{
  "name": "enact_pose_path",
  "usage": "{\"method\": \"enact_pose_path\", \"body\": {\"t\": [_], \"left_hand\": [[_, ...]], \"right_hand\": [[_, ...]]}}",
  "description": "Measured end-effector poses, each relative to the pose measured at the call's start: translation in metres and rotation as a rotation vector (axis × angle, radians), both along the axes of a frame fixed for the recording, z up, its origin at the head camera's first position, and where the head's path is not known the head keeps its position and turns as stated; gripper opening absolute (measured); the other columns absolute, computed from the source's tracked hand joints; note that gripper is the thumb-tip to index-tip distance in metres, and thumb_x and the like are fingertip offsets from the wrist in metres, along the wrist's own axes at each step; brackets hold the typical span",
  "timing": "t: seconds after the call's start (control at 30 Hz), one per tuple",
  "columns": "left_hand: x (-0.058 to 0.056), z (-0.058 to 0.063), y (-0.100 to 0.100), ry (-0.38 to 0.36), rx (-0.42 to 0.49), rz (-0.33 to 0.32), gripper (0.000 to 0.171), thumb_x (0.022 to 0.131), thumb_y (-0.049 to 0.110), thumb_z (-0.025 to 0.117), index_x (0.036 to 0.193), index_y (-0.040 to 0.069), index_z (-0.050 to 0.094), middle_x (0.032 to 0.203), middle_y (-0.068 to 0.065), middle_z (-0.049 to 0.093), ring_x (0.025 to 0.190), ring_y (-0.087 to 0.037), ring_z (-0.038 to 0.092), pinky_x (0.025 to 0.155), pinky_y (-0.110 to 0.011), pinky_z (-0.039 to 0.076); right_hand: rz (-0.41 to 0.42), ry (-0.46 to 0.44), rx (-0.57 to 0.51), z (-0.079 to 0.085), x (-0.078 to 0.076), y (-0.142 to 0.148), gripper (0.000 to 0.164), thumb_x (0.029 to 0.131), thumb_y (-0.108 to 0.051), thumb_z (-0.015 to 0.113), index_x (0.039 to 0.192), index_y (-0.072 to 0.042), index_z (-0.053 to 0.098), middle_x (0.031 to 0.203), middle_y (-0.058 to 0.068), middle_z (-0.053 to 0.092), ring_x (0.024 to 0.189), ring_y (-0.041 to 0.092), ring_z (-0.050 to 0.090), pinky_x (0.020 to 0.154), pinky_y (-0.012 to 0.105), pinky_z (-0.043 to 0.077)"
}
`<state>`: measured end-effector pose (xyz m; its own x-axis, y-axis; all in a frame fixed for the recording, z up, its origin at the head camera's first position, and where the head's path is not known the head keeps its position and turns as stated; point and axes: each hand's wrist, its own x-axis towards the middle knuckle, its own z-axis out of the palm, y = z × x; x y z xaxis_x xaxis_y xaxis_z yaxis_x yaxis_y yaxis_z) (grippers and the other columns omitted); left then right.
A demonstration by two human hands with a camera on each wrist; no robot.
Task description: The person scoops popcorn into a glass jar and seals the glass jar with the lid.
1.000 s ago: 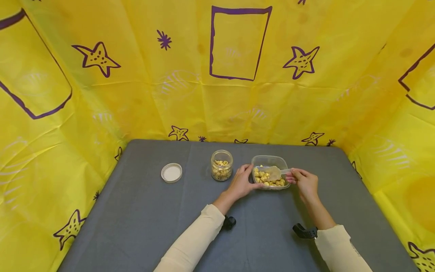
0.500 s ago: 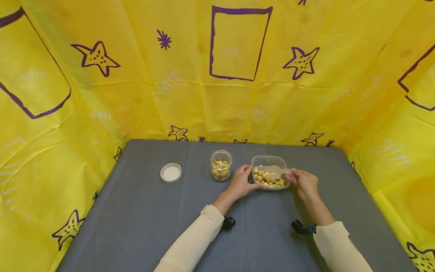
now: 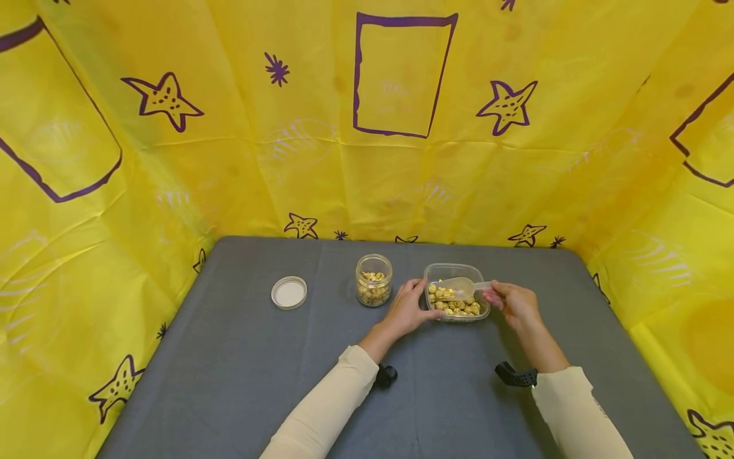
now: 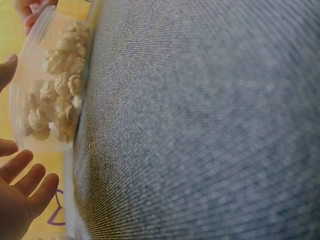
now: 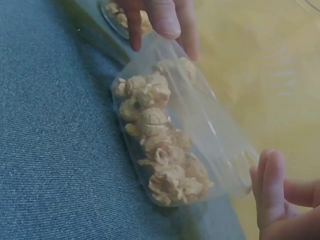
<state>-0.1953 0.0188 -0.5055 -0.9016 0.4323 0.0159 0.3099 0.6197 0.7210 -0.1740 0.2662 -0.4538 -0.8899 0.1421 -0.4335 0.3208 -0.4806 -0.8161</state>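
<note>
A clear plastic container (image 3: 457, 316) holds pieces of popcorn (image 4: 62, 87) on the grey table. My left hand (image 3: 408, 308) holds its left end, thumb at the near corner and fingers at the far one. In the left wrist view some of those fingers stand free of the wall. With my right hand (image 3: 518, 308) I pinch the handle of a translucent scoop (image 3: 462, 288) at the container's right side. The scoop's bowl lies inside the container over the popcorn, with some pieces at its left edge. How much it carries I cannot tell.
Left of the container stands an open clear jar (image 3: 374, 280) partly filled with popcorn. A round white lid (image 3: 289, 292) lies farther left on the grey table (image 3: 246, 376). Yellow patterned cloth (image 3: 321, 172) encloses the table's back and sides.
The scoop's bowl has lifted a little and shifted within the container, its handle end rising slightly with my right hand. My left hand, the container, the jar and the lid stay put.
</note>
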Motion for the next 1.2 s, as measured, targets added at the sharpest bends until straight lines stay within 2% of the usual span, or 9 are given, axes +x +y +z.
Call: {"method": "enact_pose_path", "body": {"t": [0.33, 0.5, 0.87, 1.2], "left_hand": [[0.0, 0.0, 0.0, -0.024, -0.001, 0.009, 0.091, 0.082, 0.052, 0.073, 0.153, 0.013, 0.032, 0.151, -0.009, 0.04, 0.136, -0.026, 0.041, 0.107, -0.044, 0.041], [0.0, 0.0, -0.001, -0.021, 0.021, 0.005, 0.09, 0.082, 0.049, 0.074, 0.152, 0.012, 0.034, 0.15, -0.01, 0.041, 0.136, -0.028, 0.042, 0.107, -0.045, 0.041], [0.0, 0.003, -0.003, 0.012, 0.02, -0.004, 0.087, 0.082, 0.05, 0.074, 0.151, 0.011, 0.038, 0.148, -0.008, 0.043, 0.134, -0.026, 0.044, 0.106, -0.044, 0.043], [0.0, 0.008, -0.005, -0.003, 0.028, -0.012, 0.081, 0.084, 0.045, 0.074, 0.15, 0.012, 0.039, 0.149, -0.007, 0.043, 0.135, -0.026, 0.043, 0.107, -0.044, 0.042]], "right_hand": [[-0.009, -0.062, -0.116, -0.004, -0.004, 0.015, 0.036, 0.099, 0.002, 0.046, 0.071, -0.002, 0.069, 0.065, 0.01, 0.071, 0.06, 0.014, 0.071, 0.062, 0.022, 0.058], [-0.02, -0.085, -0.133, -0.005, -0.004, 0.021, 0.036, 0.099, -0.001, 0.047, 0.072, -0.002, 0.07, 0.065, 0.01, 0.072, 0.059, 0.014, 0.071, 0.06, 0.02, 0.057], [-0.028, -0.035, -0.155, 0.003, -0.001, 0.023, 0.034, 0.099, -0.001, 0.048, 0.073, -0.002, 0.07, 0.066, 0.01, 0.072, 0.06, 0.015, 0.072, 0.061, 0.022, 0.058], [-0.032, 0.021, -0.122, 0.009, 0.0, 0.021, 0.032, 0.098, -0.002, 0.05, 0.074, -0.003, 0.072, 0.067, 0.009, 0.073, 0.06, 0.015, 0.072, 0.061, 0.023, 0.058]]}}
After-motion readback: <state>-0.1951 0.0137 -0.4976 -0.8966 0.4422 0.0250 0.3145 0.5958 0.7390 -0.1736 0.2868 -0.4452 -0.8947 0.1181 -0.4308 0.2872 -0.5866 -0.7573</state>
